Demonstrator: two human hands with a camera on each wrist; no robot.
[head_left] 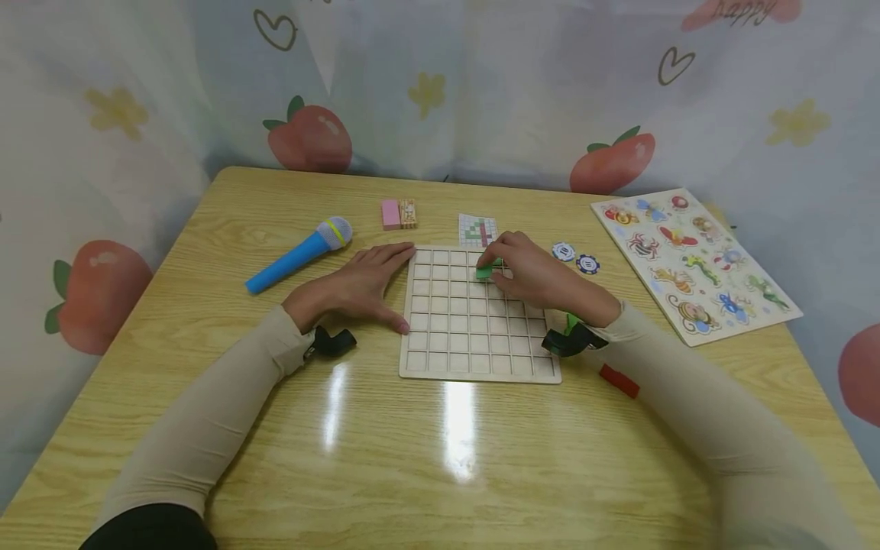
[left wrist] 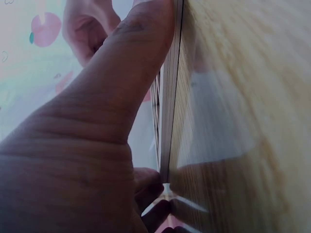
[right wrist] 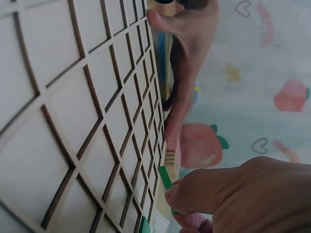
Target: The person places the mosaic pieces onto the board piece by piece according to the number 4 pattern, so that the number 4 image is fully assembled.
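A square wooden grid board (head_left: 459, 377) lies flat on the table. My right hand (head_left: 532, 271) is over its far right part, pinching a small green tile (right wrist: 165, 177) between thumb and fingertips. Another green tile (right wrist: 145, 225) sits at the board's far side in the right wrist view. My left hand (head_left: 357, 286) rests at the board's left side, thumb and fingers spread, with the thumb (left wrist: 138, 43) against the edge. Just beyond the board lies a small card (head_left: 476, 226) printed with a coloured grid pattern.
A blue toy microphone (head_left: 299, 256) lies left, with a pink block (head_left: 390, 214) beside a patterned one behind. Two poker chips (head_left: 576, 258) lie right of the board. Further right is an insect puzzle board (head_left: 694, 263). Green pieces (head_left: 571, 324) and a red piece (head_left: 619, 380) lie by my right forearm.
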